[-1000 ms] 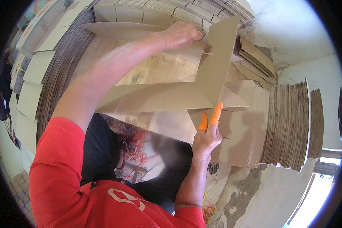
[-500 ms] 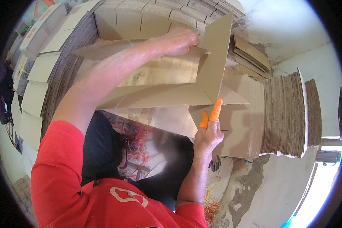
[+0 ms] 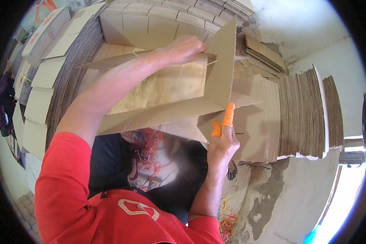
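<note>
My left hand (image 3: 187, 49), fingers closed, grips a long cardboard strip (image 3: 114, 61) close to where it meets a tall cardboard crosspiece (image 3: 220, 67). A second long cardboard strip (image 3: 158, 113) runs nearer to me and crosses the crosspiece at its lower part. My right hand (image 3: 224, 146) wears orange finger covers on thumb and index finger. Its index finger is stretched up against the crosspiece's near end, and the thumb stands apart from it. A gap shows between the two. The left fingertips are partly hidden.
A wooden board (image 3: 171, 83) lies under the strips. Stacks of cut cardboard stand at the left (image 3: 71, 77), along the back (image 3: 162, 12) and at the right (image 3: 301, 116). Tangled coloured straps (image 3: 148, 148) lie on the floor, with a dark glove (image 3: 232, 171) beside my right forearm.
The joined cardboard has shifted left, and the near strip slants more, its left end lower. My left hand has moved slightly left with it. My right index finger stays at the crosspiece's end.
</note>
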### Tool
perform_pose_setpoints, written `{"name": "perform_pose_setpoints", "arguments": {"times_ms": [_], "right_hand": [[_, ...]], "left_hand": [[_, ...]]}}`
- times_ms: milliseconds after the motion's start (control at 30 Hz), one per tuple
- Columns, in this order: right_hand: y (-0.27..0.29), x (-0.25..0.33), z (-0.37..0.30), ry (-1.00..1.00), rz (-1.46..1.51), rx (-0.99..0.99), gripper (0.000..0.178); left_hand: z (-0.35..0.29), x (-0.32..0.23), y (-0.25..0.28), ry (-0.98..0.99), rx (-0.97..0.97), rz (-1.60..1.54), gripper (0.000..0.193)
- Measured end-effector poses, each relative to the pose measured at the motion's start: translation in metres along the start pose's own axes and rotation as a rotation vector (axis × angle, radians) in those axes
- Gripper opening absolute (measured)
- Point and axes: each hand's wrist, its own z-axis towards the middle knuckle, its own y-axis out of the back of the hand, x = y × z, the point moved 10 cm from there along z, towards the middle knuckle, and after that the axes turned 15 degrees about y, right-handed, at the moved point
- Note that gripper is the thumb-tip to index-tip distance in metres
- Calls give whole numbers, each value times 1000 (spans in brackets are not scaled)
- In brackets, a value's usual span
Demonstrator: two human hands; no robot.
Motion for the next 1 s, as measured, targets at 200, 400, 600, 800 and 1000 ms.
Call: {"name": "perform_pose_setpoints", "arguments": {"times_ms": [200,400,600,800,1000], "right_hand": [[1,-4,-2,11,48,25,69],[4,-6,1,-21,34,50,69],[-6,-11,0,-26,80,107,67],[-48,-28,0,20,-40,467,65],[-34,-40,5,96,-254,531,45]], "left_hand": [[-8,-8,-2,-35,-12,-17,21],[-12,-8,-11,-22,-45,-3,17],[-13,-14,-19,-24,-2,0,13],[-14,-14,-43,20,243,21,19],[-32,-3,8,12,78,-122,52]]}}
